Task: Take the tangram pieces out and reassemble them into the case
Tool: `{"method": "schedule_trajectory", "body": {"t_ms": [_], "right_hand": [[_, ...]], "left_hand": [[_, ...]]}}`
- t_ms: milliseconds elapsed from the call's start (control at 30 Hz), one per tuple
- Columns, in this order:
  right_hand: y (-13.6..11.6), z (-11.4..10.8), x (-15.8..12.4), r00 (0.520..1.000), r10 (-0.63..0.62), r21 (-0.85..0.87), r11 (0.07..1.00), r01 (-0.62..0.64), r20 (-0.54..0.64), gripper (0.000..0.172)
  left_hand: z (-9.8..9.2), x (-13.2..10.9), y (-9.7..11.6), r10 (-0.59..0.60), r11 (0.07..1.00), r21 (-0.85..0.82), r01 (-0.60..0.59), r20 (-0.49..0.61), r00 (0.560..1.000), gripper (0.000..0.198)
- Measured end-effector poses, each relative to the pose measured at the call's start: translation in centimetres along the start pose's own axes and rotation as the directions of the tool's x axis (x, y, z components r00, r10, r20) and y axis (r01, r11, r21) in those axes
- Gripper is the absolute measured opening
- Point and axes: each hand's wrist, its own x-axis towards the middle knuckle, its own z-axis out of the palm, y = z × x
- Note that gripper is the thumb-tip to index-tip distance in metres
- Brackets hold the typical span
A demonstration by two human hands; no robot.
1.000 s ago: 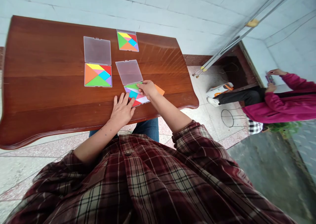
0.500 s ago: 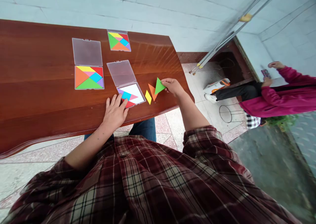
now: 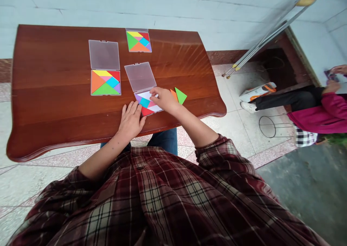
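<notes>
My left hand (image 3: 131,121) lies flat with fingers spread at the near left corner of an open tangram case (image 3: 155,113), its fingertips by the edge. Inside the case sit a blue square (image 3: 144,102), a red triangle (image 3: 146,111), and purple and pink pieces, beside a bare white part. Over the case's right side is my right hand (image 3: 165,99), its thumb and fingers pinched together; what they hold, if anything, is hidden. Right of that hand a green triangle (image 3: 180,95) rests on the table, partly over an orange triangle (image 3: 173,94). The yellow piece is not visible.
A filled tangram case (image 3: 105,82) lies open to the left, and another filled case (image 3: 138,41) lies farther back. The wooden table (image 3: 54,105) has a curved front edge. Crutches (image 3: 260,40) lean on the wall; a seated person (image 3: 320,108) is at the right.
My right hand has let go of the green triangle, leaving it on the table, and moved left over the case. My left hand stays by the case. The view has shifted right-to-left.
</notes>
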Motion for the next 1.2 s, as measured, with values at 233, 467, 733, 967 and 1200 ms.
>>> {"method": "schedule_trajectory", "body": {"t_ms": [233, 467, 733, 967, 1200], "right_hand": [[-3.3, 2.0, 1.8, 0.979, 0.149, -0.242, 0.964, -0.112, 0.14, 0.029], [-2.5, 1.6, 3.6, 0.949, 0.165, -0.095, 0.985, -0.145, 0.268, 0.01], [2.2, -3.2, 2.3, 0.984, 0.174, 0.312, 0.933, -0.18, 0.047, 0.004], [8.1, -6.0, -0.7, 0.923, 0.38, 0.24, 0.903, -0.355, -0.064, 0.007], [5.5, -2.7, -0.9, 0.96, 0.161, -0.024, 0.985, -0.171, -0.231, 0.02]], "left_hand": [[0.4, 0.0, -0.1, 0.0, 1.0, -0.029, 0.0, 0.002, 1.0, 0.055], [0.5, 0.0, -0.1, 0.008, 0.999, -0.05, -0.008, -0.006, 1.0, 0.056], [0.3, 0.0, -0.2, 0.015, 0.998, -0.058, -0.016, -0.013, 1.0, 0.052], [0.1, 0.0, -0.2, 0.018, 0.998, -0.06, -0.019, -0.027, 0.999, 0.049], [0.1, 0.0, -0.2, 0.006, 0.999, -0.043, -0.007, -0.018, 1.0, 0.05]]}}
